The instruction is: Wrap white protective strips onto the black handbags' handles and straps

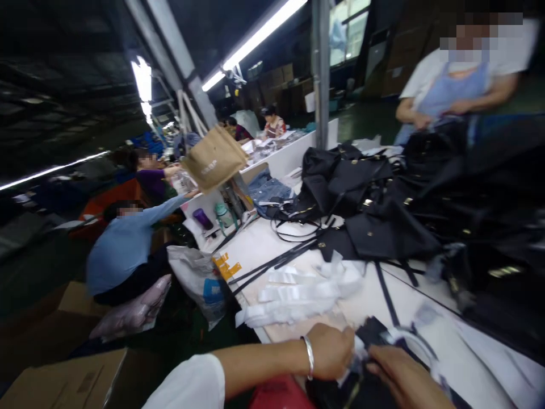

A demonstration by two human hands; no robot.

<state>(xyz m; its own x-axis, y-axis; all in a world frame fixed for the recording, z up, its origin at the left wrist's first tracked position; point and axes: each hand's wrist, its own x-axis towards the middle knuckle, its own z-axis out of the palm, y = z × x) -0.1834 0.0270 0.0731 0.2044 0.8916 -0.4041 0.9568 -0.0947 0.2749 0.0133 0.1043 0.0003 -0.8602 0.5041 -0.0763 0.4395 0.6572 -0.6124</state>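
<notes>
My left hand (330, 351), with a silver bracelet at the wrist, is closed on a piece of whitish, see-through wrapping (357, 355). Opposite it, my right hand (402, 372) has its fingers bent and pressed together at the same wrapping; blur hides the exact grip. Under and between both hands lies a black bag (326, 393), partly covered by them. A pale ring-shaped band (419, 343) curves behind my right hand. Just beyond my hands, a loose pile of white strips (298, 295) rests on the white table (251, 244).
Black bags (383, 227) with gold-coloured fittings heap up across the right side. Long black straps (276, 261) cross the table. A tan paper bag (215, 159) hangs by a post. Cartons (68, 380) stand lower left. Co-workers sit at left, and one person (455, 85) stands opposite.
</notes>
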